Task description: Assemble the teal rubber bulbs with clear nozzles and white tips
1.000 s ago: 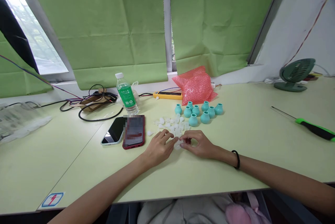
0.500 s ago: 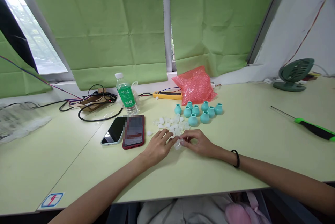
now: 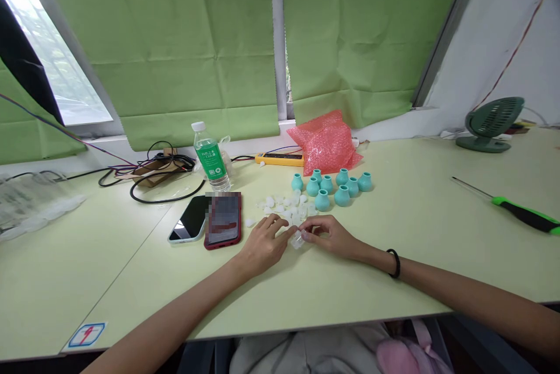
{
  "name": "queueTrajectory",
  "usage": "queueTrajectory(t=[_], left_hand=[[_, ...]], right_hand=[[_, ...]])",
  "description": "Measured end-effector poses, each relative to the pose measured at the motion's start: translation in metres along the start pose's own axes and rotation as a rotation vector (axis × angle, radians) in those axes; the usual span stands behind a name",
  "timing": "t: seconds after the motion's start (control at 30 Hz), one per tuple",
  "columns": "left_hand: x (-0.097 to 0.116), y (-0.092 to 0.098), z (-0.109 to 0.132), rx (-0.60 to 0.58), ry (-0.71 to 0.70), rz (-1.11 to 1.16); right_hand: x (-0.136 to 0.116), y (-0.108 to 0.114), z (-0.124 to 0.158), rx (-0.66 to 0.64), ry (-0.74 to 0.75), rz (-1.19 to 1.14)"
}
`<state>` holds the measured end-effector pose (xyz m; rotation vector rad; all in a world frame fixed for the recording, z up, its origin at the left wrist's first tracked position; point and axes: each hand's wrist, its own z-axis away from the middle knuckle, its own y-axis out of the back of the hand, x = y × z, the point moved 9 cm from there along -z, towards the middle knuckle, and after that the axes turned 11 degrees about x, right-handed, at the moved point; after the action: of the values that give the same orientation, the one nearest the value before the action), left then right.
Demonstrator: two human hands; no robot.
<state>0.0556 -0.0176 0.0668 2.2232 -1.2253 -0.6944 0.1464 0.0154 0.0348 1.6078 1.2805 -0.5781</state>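
Observation:
My left hand (image 3: 263, 244) and my right hand (image 3: 331, 236) meet at the middle of the pale green table (image 3: 394, 257), fingertips pinched on a small translucent white piece (image 3: 297, 240). Just beyond the fingers lies a scatter of several similar white pieces (image 3: 286, 206). Behind those stands a cluster of several small teal vase-shaped parts (image 3: 332, 186). A black band circles my right wrist.
Two phones (image 3: 211, 220) lie left of my hands. A water bottle (image 3: 210, 156), tangled cables (image 3: 153, 172), a yellow tool (image 3: 280, 159) and a pink bubble-wrap bag (image 3: 327, 142) stand at the back. A green-handled screwdriver (image 3: 516, 210) and a small fan (image 3: 490, 124) are to the right.
Both hands stay together on the small white piece, with only slight finger shifts. Nothing else on the table has moved.

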Motion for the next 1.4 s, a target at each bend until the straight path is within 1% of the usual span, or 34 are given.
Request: queueTrajectory(t=[0.2,0.27,0.37,0.47,0.53,0.63,0.73,0.87,1.13,1.2,1.23,1.27,1.33,1.4], left_hand=[[0.013,0.001,-0.001,-0.025,-0.183,-0.234],[0.015,0.001,-0.001,-0.031,-0.214,-0.279],[0.015,0.000,0.000,-0.040,-0.213,-0.302],[0.014,-0.001,0.001,-0.039,-0.199,-0.253],[0.011,-0.001,0.001,-0.038,-0.161,-0.174],[0.004,-0.002,0.000,-0.050,-0.065,-0.038],[0.001,-0.003,0.000,-0.079,-0.015,0.033],[0.007,-0.007,0.001,-0.116,-0.055,0.010],[0.022,-0.014,0.006,-0.143,-0.180,-0.084],[0.020,-0.011,0.004,-0.124,-0.132,-0.031],[0.016,-0.008,0.003,-0.102,-0.067,0.027],[0.010,-0.004,0.000,-0.073,0.024,0.104],[-0.006,0.001,-0.001,-0.022,0.251,0.279],[-0.021,0.000,0.001,-0.009,0.458,0.441]], right_hand=[[0.009,-0.002,-0.001,-0.023,-0.054,-0.058],[0.011,-0.003,-0.001,-0.034,-0.073,-0.082],[0.012,-0.003,-0.002,-0.037,-0.087,-0.120],[0.012,-0.003,-0.002,-0.038,-0.082,-0.135],[0.011,-0.003,-0.002,-0.038,-0.071,-0.129],[0.011,-0.003,-0.002,-0.033,-0.066,-0.120],[0.012,-0.002,-0.003,-0.014,-0.070,-0.114],[0.013,-0.001,-0.003,-0.003,-0.069,-0.096],[0.010,-0.002,-0.001,-0.011,-0.043,-0.063],[0.008,-0.002,-0.001,-0.011,-0.029,-0.046],[0.006,-0.001,-0.001,-0.001,-0.016,-0.037],[0.002,0.001,-0.001,0.019,0.007,-0.028],[-0.007,0.006,-0.001,0.071,0.083,-0.005],[-0.019,0.010,0.001,0.119,0.184,0.024]])
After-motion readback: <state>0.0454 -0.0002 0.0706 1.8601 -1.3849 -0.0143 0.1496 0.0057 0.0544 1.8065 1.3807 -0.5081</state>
